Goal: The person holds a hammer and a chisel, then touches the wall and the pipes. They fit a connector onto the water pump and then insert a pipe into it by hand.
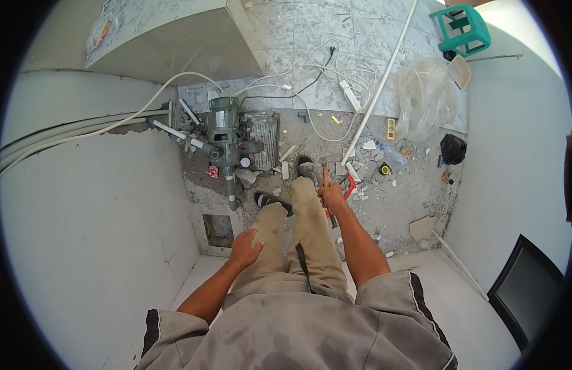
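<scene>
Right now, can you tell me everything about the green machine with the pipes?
The green machine has a rounded, metal-looking body with a pale label too small to read. Gray pipes join its near end: one points toward the person, another slants left. It sits on the dirty floor, beside a ridged gray panel; whether they touch is unclear. The left hand and right hand are both away from it.

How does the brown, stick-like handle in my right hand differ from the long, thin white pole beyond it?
The brown handle is short, while the white pole is far longer, reaching the picture's top edge. The handle is gripped in the right hand; neither hand touches the pole. The handle is brown, the pole white. Both look slim and straight.
</scene>
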Demonstrator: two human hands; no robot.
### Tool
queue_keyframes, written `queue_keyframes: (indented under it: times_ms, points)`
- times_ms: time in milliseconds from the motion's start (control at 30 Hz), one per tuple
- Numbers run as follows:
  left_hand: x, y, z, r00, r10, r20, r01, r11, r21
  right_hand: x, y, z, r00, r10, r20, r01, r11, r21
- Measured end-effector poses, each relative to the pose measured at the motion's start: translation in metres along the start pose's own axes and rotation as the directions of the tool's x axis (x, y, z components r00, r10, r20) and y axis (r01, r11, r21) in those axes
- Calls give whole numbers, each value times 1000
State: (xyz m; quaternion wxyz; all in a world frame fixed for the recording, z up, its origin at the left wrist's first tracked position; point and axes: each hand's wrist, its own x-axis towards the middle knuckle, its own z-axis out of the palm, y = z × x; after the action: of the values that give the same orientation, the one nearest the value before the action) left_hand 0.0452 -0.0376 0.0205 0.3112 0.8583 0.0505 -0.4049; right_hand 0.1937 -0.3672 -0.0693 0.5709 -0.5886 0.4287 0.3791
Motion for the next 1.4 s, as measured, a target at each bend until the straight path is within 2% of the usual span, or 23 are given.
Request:
queue_keyframes:
  times_ms: [67, 133, 200, 333, 400, 467, 567, 667, 767, 800, 867, 933, 967, 1000, 1033, 1100, 1133, 1167, 1200, 1233, 1267, 1300, 1400]
  points:
    - [1, -19, 22, 996, -86, 18, 85, 995, 43, 57, 14, -14, 995, -57, -79, 37, 972, -230]
    - [0, -29, 35, 983, -180, 39, 176, 980, 90, 153, 67, -33, 943, -330, -35, 288, 866, -409]
    - [2, -35, 52, 972, -232, 23, 230, 971, 71, 208, 99, -45, 915, -402, -30, 336, 802, -494]
    - [7, -45, 86, 961, -277, -21, 278, 956, 97, 297, 131, -55, 981, -184, -63, 114, 806, -580]
    - [17, -44, 89, 955, -295, -13, 294, 942, 161, 336, 144, -54, 979, -193, -65, 100, 734, -672]
    - [25, -44, 87, 951, -309, -16, 306, 934, 185, 343, 140, -50, 946, -313, -84, 139, 625, -768]
    - [35, -49, 82, 948, -319, -15, 317, 932, 178, 352, 146, -45, 892, -433, -131, 192, 624, -758]
    - [39, -52, 81, 944, -329, 19, 319, 927, 196, 356, 159, -50, 845, -528, -86, 258, 544, -799]
    - [43, -57, 81, 948, -315, 41, 299, 930, 216, 347, 168, -60, 915, -365, -173, 116, 647, -753]
    - [45, -57, 81, 946, -321, 44, 303, 925, 228, 353, 183, -67, 917, -376, -134, 148, 632, -761]
    - [47, -56, 78, 943, -328, 53, 307, 920, 244, 361, 217, -81, 816, -578, 24, 361, 476, -802]
    - [47, -54, 76, 941, -334, 50, 313, 918, 245, 353, 227, -88, 940, -341, -8, 226, 641, -733]
    - [45, -52, 76, 938, -343, 47, 322, 913, 251, 335, 223, -86, 900, -436, 5, 308, 627, -716]
    - [45, -51, 76, 936, -350, 37, 330, 909, 254, 325, 226, -85, 927, -372, -45, 268, 742, -614]
    - [46, -52, 76, 936, -352, 29, 334, 908, 254, 284, 192, -76, 955, -285, -86, 194, 814, -548]
    - [48, -59, 88, 912, -409, -24, 400, 875, 274, 202, 151, -58, 966, -258, -17, 247, 942, -226]
    - [46, -59, 90, 897, -439, -41, 432, 857, 279, 141, 114, -45, 961, -267, 75, 277, 935, -223]
    - [47, -53, 87, 868, -496, -10, 486, 846, 219, 91, 90, -34, 967, -205, 149, 242, 923, -301]
    - [50, -46, 83, 838, -544, 28, 534, 831, 156, 43, 69, -18, 978, -124, 165, 185, 882, -434]
    - [54, -43, 79, 810, -581, 73, 575, 813, 92, 9, 63, -11, 955, -110, 275, 264, 735, -624]
    - [55, -41, 78, 805, -587, 83, 579, 809, 103, -26, 60, 4, 951, -164, 261, 308, 456, -835]
    - [55, -40, 80, 801, -591, 99, 580, 806, 115, -49, 59, 12, 940, -225, 255, 288, 123, -950]
    - [53, -40, 85, 791, -604, 101, 598, 797, 80, -34, 74, 10, 941, -292, 168, 246, 252, -936]
